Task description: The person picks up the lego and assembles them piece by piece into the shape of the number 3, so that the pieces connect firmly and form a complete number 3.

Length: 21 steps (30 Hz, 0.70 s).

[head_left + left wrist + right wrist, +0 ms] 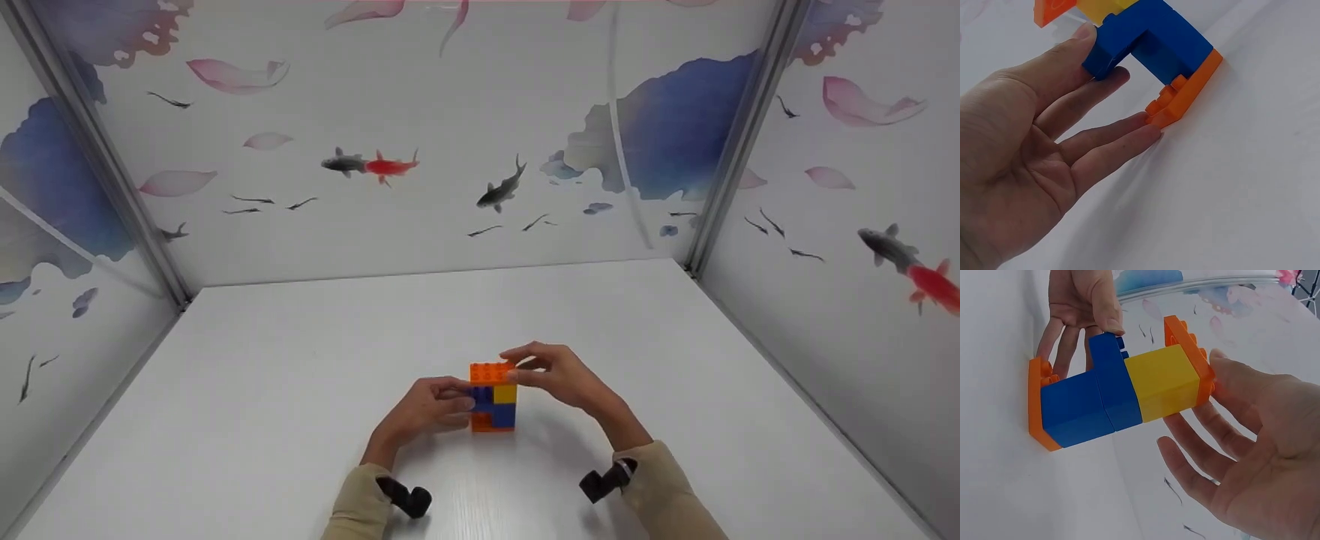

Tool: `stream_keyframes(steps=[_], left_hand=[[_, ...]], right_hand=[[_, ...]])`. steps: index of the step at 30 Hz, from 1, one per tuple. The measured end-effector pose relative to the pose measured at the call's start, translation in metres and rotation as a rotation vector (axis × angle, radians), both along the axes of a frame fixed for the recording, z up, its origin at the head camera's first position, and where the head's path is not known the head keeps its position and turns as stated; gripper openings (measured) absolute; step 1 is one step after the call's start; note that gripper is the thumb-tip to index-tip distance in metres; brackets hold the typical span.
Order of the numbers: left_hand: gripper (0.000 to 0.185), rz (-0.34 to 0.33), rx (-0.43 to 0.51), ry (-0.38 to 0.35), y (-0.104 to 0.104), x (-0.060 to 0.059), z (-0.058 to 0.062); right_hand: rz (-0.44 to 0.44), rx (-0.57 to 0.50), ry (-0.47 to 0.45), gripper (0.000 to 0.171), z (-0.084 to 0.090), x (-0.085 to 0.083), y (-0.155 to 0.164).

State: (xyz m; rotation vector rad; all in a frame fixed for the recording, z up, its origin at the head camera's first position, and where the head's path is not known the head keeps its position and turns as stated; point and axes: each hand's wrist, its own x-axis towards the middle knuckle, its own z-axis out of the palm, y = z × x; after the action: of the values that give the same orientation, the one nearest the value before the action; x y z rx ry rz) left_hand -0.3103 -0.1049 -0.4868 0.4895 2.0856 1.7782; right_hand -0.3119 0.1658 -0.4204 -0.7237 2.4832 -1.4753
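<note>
A small stack of toy building bricks stands on the white table between my hands. At the bottom lies a studded orange plate (1192, 93), with a blue block (1075, 408) on its right half. Over that, a longer blue brick (1114, 385) juts out leftward. A yellow block (1163, 379) sits above its right part, topped by another studded orange plate (487, 373). My left hand (426, 409) pinches the jutting blue end between thumb and forefinger, its lower fingers right at the bottom plate. My right hand (559, 373) grips the right end of the top plate.
The white table (300, 352) spreads around the stack. White panels printed with fish and petals enclose it, with a back wall (420, 232) and side walls joined by metal posts (720, 172). Black wrist cameras (405, 496) sit on both beige sleeves (664, 487).
</note>
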Motion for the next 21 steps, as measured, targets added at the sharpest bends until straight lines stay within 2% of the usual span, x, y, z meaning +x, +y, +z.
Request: stream_keyframes(steps=[5, 11, 16, 21], left_hand=[[0.05, -0.003, 0.01, 0.042, -0.001, -0.002, 0.0], [0.055, 0.024, 0.063, 0.039, -0.001, -0.004, 0.003], [0.059, 0.082, 0.087, 0.022, 0.002, -0.004, 0.006], [0.062, 0.154, 0.1, 0.017, 0.008, -0.003, 0.01]], right_hand=[[-0.001, -0.004, -0.039, 0.051, -0.006, -0.006, 0.005], [0.043, 0.041, -0.109, 0.059, -0.018, -0.008, 0.003], [0.017, 0.086, -0.142, 0.059, -0.029, -0.01, -0.003], [-0.034, 0.033, -0.143, 0.052, -0.034, -0.011, -0.006]])
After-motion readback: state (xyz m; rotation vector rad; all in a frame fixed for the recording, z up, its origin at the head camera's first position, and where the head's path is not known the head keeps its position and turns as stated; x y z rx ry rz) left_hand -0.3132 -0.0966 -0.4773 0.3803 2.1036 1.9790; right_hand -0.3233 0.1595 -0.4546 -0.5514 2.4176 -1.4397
